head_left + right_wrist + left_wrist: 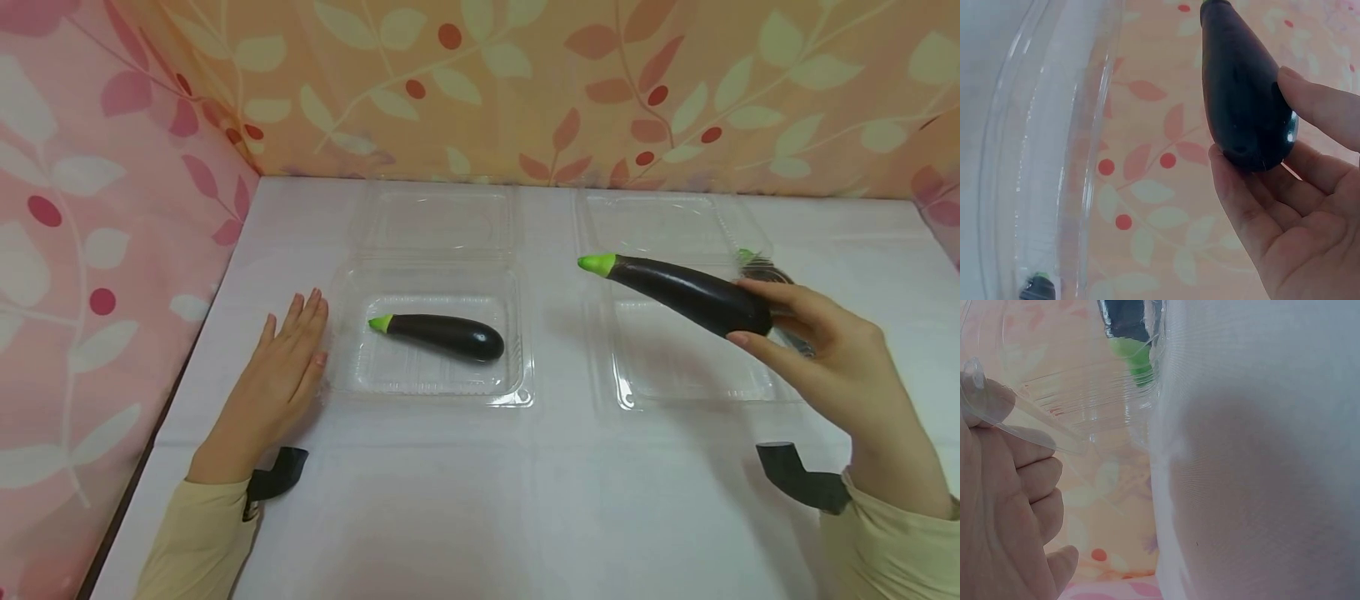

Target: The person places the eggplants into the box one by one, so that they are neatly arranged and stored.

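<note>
My right hand point(832, 358) pinches the thick end of a dark purple eggplant point(686, 292) between thumb and fingers. This eggplant is held over the right clear plastic clamshell box point(630, 392), its green stem end pointing left. My left hand point(273, 379) lies with fingers extended along the left edge of the left clear clamshell box point(517, 387); in the left wrist view its thumb is at the box's rim point(975, 394). Inside that box lies a second eggplant point(446, 336), stem to the left. A third eggplant point(765, 268) shows at the right box's right edge, partly hidden by my right hand.
Both boxes stand side by side on a white-covered table point(525, 500), their clear lids point(438, 217) folded open toward the back. Leaf-patterned cloth point(495, 92) rises behind the table and along its left side.
</note>
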